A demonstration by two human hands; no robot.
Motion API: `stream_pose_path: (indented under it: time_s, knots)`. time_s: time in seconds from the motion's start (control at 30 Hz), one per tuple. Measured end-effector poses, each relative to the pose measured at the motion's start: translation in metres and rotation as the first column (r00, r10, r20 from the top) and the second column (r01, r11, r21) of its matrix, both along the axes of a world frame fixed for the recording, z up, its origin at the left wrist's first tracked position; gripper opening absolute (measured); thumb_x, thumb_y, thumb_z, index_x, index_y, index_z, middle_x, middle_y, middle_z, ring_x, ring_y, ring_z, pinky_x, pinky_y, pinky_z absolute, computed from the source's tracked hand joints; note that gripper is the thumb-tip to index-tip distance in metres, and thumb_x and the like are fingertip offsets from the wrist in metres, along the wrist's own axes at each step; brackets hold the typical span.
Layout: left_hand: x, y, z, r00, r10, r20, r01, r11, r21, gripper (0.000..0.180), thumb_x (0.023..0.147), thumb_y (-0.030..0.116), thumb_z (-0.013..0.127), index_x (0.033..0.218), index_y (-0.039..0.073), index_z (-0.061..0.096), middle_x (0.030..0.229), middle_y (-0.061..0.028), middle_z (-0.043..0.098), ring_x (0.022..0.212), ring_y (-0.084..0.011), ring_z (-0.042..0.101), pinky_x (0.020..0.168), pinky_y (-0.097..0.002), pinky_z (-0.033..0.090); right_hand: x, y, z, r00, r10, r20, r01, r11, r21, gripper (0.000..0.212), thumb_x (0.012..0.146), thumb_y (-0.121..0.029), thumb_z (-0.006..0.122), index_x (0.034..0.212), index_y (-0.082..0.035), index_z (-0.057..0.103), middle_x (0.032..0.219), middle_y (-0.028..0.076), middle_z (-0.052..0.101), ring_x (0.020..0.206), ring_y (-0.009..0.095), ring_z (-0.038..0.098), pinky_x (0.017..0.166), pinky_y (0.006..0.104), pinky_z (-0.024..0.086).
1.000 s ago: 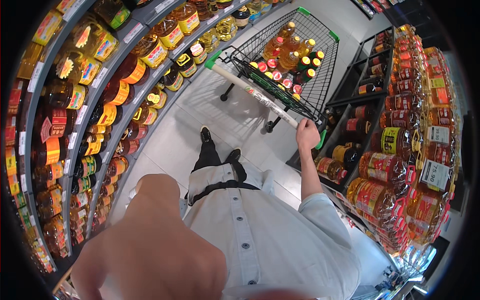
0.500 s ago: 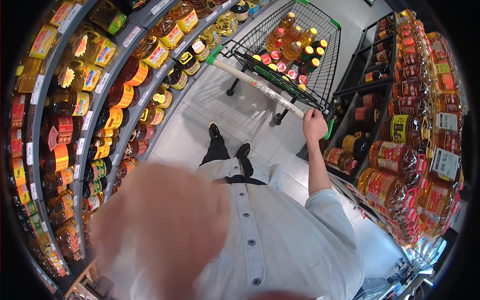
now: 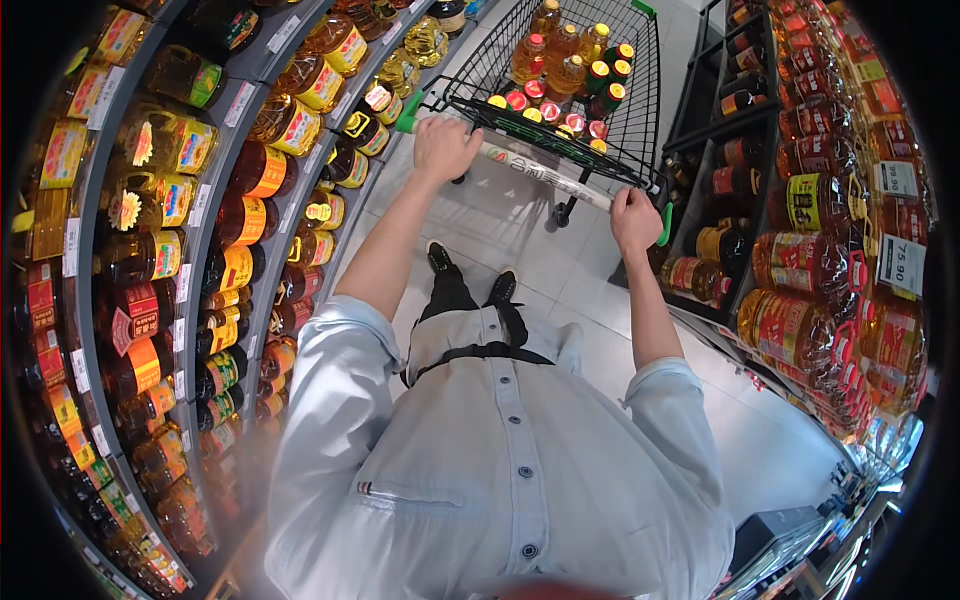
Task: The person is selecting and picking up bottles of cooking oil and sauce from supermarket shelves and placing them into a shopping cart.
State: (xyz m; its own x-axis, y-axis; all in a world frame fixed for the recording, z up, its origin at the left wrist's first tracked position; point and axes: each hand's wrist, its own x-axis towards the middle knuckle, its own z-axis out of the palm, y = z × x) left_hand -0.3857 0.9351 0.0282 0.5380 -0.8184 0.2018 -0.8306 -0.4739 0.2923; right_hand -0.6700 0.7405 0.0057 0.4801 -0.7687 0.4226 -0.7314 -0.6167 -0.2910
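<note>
Hands, left hand and right hand, grip the cart handle; push evenly, centred between shelves.

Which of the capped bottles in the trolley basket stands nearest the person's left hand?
The yellow-capped bottle at the basket's near left corner, just beyond the left hand; the red-capped and green-capped ones stand farther right.

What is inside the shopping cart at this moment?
The shopping cart holds bottles of yellow cooking oil with red, green and yellow caps. Both hands, left hand and right hand, grip the handle. The basket floor beneath the bottles is hidden.
</note>
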Motion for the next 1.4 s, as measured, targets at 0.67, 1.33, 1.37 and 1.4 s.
stream_pose_path:
  time_s: [0.67, 1.33, 1.37, 1.4]
  knots:
    - [-0.094, 0.040, 0.008, 0.996, 0.024, -0.081, -0.023, 1.000, 0.010, 0.041, 0.085, 0.040, 0.060, 0.068, 0.005, 0.073, 0.064, -0.0153, 0.065, 0.064, -0.0342, 0.063, 0.069, -0.0455, 0.046, -0.089, 0.006, -0.012, 0.998, 0.055, 0.008, -0.054, 0.996, -0.073, 0.023, 0.083, -0.020, 0.062, 0.065, -0.010, 0.054, 0.068, 0.010, 0.057, 0.060, 0.032, 0.058, 0.054, 0.0434, 0.046]
    - [-0.180, 0.066, 0.024, 0.899, -0.108, -0.425, 0.287, 0.878, 0.384, 0.047, 0.098, 0.039, 0.040, 0.085, 0.004, 0.069, 0.072, -0.0208, 0.067, 0.069, -0.0407, 0.065, 0.067, -0.0526, 0.051, -0.179, 0.025, -0.021, 0.994, -0.041, 0.106, 0.058, 0.985, -0.160, 0.018, 0.090, -0.012, 0.053, 0.077, -0.002, 0.059, 0.088, 0.014, 0.060, 0.091, 0.034, 0.056, 0.085, 0.0450, 0.041]
    - [-0.184, 0.068, 0.027, 0.890, -0.096, -0.446, 0.283, 0.884, 0.373, 0.047, 0.099, 0.039, 0.039, 0.086, 0.004, 0.068, 0.072, -0.0206, 0.066, 0.068, -0.0403, 0.065, 0.066, -0.0522, 0.050, -0.182, 0.028, -0.022, 0.988, -0.067, 0.137, 0.089, 0.984, -0.156, 0.018, 0.090, -0.013, 0.053, 0.080, 0.000, 0.061, 0.097, 0.016, 0.061, 0.099, 0.035, 0.055, 0.090, 0.0457, 0.040]
    - [-0.188, 0.072, 0.026, 0.888, -0.131, -0.440, 0.296, 0.896, 0.331, 0.046, 0.099, 0.039, 0.039, 0.088, 0.004, 0.066, 0.070, -0.0192, 0.066, 0.067, -0.0392, 0.065, 0.065, -0.0514, 0.050, -0.181, 0.034, -0.019, 0.988, -0.077, 0.134, 0.098, 0.982, -0.160, 0.018, 0.090, -0.013, 0.053, 0.080, 0.000, 0.061, 0.097, 0.016, 0.061, 0.099, 0.035, 0.055, 0.090, 0.0457, 0.040]
